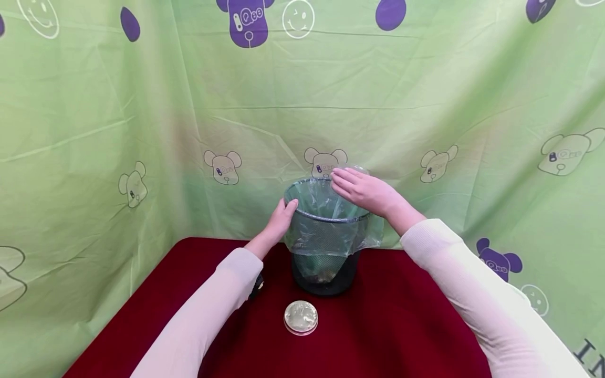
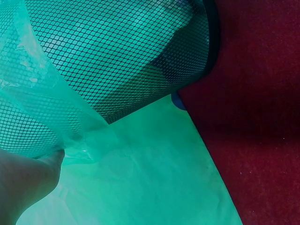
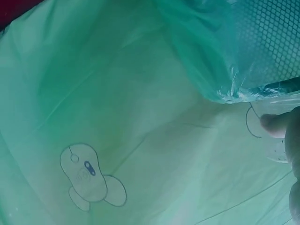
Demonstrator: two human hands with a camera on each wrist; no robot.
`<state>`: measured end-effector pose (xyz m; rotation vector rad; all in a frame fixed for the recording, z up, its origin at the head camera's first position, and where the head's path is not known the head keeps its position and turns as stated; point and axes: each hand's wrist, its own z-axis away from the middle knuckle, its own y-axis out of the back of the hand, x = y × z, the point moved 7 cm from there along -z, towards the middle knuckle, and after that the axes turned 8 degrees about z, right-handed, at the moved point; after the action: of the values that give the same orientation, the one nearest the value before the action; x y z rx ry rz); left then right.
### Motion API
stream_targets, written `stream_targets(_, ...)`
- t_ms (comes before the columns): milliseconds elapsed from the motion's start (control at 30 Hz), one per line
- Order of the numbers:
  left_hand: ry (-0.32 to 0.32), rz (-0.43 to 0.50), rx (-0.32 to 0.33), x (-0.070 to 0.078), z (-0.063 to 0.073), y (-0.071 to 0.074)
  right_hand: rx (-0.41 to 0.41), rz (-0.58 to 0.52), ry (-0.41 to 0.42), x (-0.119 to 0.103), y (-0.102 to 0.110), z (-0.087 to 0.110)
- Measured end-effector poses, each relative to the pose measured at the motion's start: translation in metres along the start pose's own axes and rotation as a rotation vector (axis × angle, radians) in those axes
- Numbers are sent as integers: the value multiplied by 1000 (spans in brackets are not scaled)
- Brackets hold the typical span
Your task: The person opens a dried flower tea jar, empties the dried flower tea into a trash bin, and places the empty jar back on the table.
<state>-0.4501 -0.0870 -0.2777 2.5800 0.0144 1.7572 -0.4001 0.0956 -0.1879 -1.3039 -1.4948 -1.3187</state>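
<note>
**Logo and Cut-off Capitals**

All the lettering stands on the backdrop. In the head view, the purple bear at 11 o'clock reads "Qee" or "Qoo", its last two letters unclear. A second purple bear towards 4 o'clock and a pale bear at 3 repeat it. Dark capitals "IN" at 4 o'clock meet the edge.

The bin is set near the far edge of the table, backed by the hung cloth. It is lined by the plastic bag, folded outward over the rim. The round object is placed before it. The rim is flanked by the left hand and right hand.
</note>
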Motion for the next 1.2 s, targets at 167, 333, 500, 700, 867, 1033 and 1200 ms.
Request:
stream_targets(167, -4, -13, 1, -6, -4, 1, 25, 100, 82, -7, 2, -1)
stream_targets(333, -1, -8, 4, -7, -5, 0, 6, 128, 136, -12, 0, -2)
stream_targets(500, -3, 10, 3, -7, -5, 0, 2, 142, 154, -13, 0, -1)
stream_targets(700, -3, -9, 10, -7, -3, -1, 77, 90, 141, -14, 3, 0)
stream_targets(867, -2, -12, 16, -9, -2, -1, 109, 88, 133, -16, 4, 1)
stream_targets(1033, -9, -13, 15, -8, -3, -1, 46, 118, 134, -17, 2, 0)
stream_targets(1200, -10, -8, 21, -6, -3, 0, -9, 136, 133, -15, 0, 0)
